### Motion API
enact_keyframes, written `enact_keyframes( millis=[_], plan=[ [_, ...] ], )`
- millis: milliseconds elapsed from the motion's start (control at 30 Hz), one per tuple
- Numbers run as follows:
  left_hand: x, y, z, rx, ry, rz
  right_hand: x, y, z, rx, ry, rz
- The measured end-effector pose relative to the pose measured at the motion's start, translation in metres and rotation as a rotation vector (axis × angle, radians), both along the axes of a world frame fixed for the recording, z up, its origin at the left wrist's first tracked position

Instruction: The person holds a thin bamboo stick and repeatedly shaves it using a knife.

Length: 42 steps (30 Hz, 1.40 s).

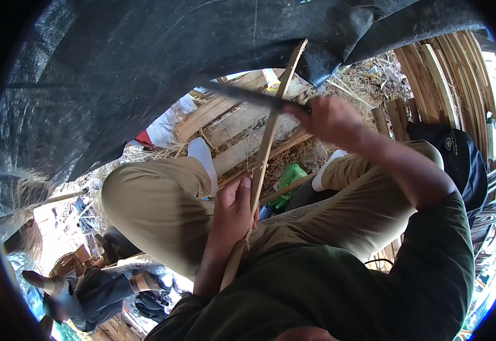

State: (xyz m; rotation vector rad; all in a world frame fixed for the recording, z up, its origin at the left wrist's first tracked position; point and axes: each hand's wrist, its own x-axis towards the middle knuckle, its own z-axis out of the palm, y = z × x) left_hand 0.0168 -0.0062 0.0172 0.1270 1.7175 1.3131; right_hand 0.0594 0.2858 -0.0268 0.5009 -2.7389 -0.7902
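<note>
A long, narrow wooden strip [268,133] runs slantwise from my lap up toward the dark sheet. Around its lower part my left hand [233,211] is closed, with the thumb lying along the wood. My right hand [334,120] grips the dark handle of a long knife [236,93]. The blade lies across the upper part of the strip, pointing left, and is blurred by motion. Thin splinters stick out from the strip near my left hand. Whether the edge bites into the wood I cannot tell.
A black plastic sheet [145,62] hangs over the top and left. Wooden slats [242,153] and straw lie between my bent legs, beside a green plastic bag [289,181]. Stacked wood strips [458,74] and a black cap [458,159] are at right. Another person [97,295] is lower left.
</note>
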Motion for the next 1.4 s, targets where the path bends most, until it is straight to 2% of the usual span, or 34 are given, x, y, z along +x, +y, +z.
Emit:
enact_keyframes(
  millis=[33,100,133,200,233,333,367,433,467,567,600,633,700,733,800,867,900,1000,1033,1100,1133,1200,1267,1400],
  plan=[
    [0.001,-0.002,-0.001,0.021,-0.029,0.002,-0.005,0.023,-0.022,0.180,0.081,-0.053],
    [0.004,-0.005,-0.004,0.119,-0.233,0.078,-0.006,0.035,-0.036,0.097,0.180,-0.110],
    [0.004,-0.004,-0.006,0.169,-0.335,0.118,-0.003,0.026,-0.024,0.226,0.190,-0.038],
    [0.001,-0.001,-0.007,0.248,-0.611,0.163,0.013,-0.018,-0.018,0.177,0.321,0.061],
    [0.000,-0.001,-0.008,0.282,-0.752,0.184,0.027,-0.047,-0.011,-0.350,-0.044,-0.003],
    [0.002,-0.004,-0.012,0.342,-0.808,0.205,0.010,-0.050,0.013,-1.024,-0.454,-0.476],
    [0.001,-0.005,-0.011,0.329,-0.803,0.200,0.014,-0.037,-0.009,-0.746,-0.043,-0.143],
    [0.000,-0.004,-0.009,0.319,-0.784,0.204,-0.002,0.003,-0.024,-0.245,0.116,-0.045],
    [0.002,-0.005,-0.009,0.314,-0.788,0.202,-0.008,0.019,-0.014,0.111,0.140,0.079],
    [-0.001,-0.006,-0.009,0.306,-0.772,0.176,0.001,0.016,-0.017,0.322,0.200,0.027],
    [-0.001,-0.005,-0.007,0.310,-0.766,0.166,0.009,-0.010,-0.029,0.184,0.281,0.010],
    [0.000,-0.004,-0.006,0.312,-0.762,0.161,0.009,-0.043,-0.005,-0.445,-0.230,-0.305],
    [0.002,-0.006,-0.005,0.320,-0.785,0.194,0.006,-0.060,0.014,-1.035,-0.728,-0.575],
    [0.002,-0.007,-0.004,0.319,-0.798,0.201,0.003,-0.055,0.009,-1.004,-0.693,-0.546],
    [0.000,-0.005,-0.004,0.314,-0.751,0.181,-0.003,-0.035,0.001,-0.621,-0.331,-0.332],
    [0.000,-0.004,-0.002,0.308,-0.712,0.173,-0.007,0.000,-0.014,0.079,0.306,0.055],
    [0.001,-0.005,-0.001,0.298,-0.699,0.169,-0.013,0.017,-0.030,-0.258,0.021,-0.218],
    [0.000,-0.007,0.002,0.285,-0.688,0.166,0.002,0.005,-0.018,0.067,0.280,-0.011],
    [0.002,-0.006,0.002,0.283,-0.696,0.173,0.016,-0.022,-0.018,-0.185,0.229,-0.019],
    [0.002,-0.009,0.001,0.310,-0.722,0.172,0.024,-0.050,-0.016,-0.643,-0.044,-0.127],
    [0.002,-0.011,0.001,0.313,-0.737,0.166,0.024,-0.057,-0.007,-0.848,-0.266,-0.236],
    [0.002,-0.007,-0.003,0.282,-0.668,0.209,0.025,-0.056,0.007,-0.812,-0.318,-0.223],
    [0.003,-0.005,-0.005,0.258,-0.587,0.219,0.012,-0.029,0.015,-0.308,0.016,0.044],
    [0.002,-0.010,-0.004,0.233,-0.457,0.134,0.006,0.002,-0.022,0.006,0.219,-0.032]
  ],
)
